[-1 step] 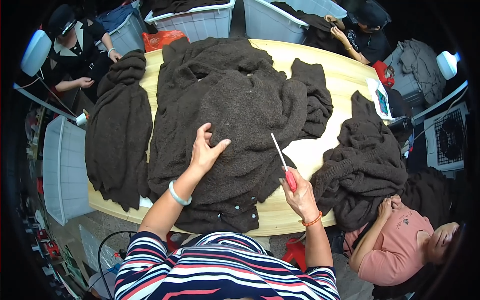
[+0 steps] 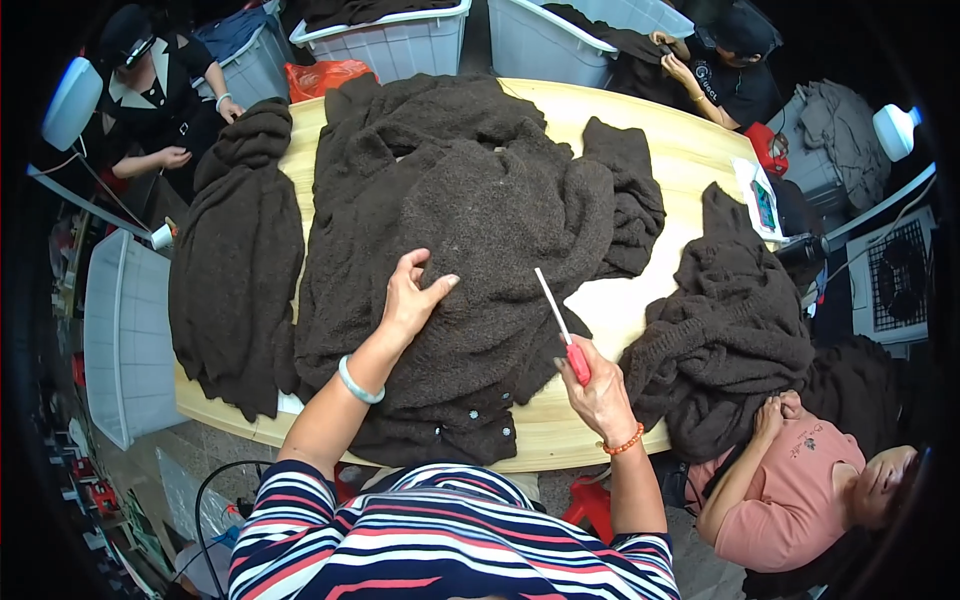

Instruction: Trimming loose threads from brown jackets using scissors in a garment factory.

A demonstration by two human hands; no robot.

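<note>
Head view: left hand point(image 2: 412, 298) fingers spread on sweater point(image 2: 480, 210); right hand point(image 2: 598, 392) fingers pinching scissors point(image 2: 562, 328).

A pale wooden surface point(image 2: 690, 150) fills the middle. White plastic bins point(image 2: 400, 45) stand at its far edge, another bin point(image 2: 125, 340) at the left. A grey tiled floor point(image 2: 170, 480) shows below.

Dark brown fuzzy knit cardigan point(image 2: 470, 230) lying on pale yellow wooden table point(image 2: 690, 150); red-handled white-bladed tool point(image 2: 565, 335) showing; navy-white-red striped sleeves point(image 2: 450, 540); grey plastic bins point(image 2: 390, 40).
</note>
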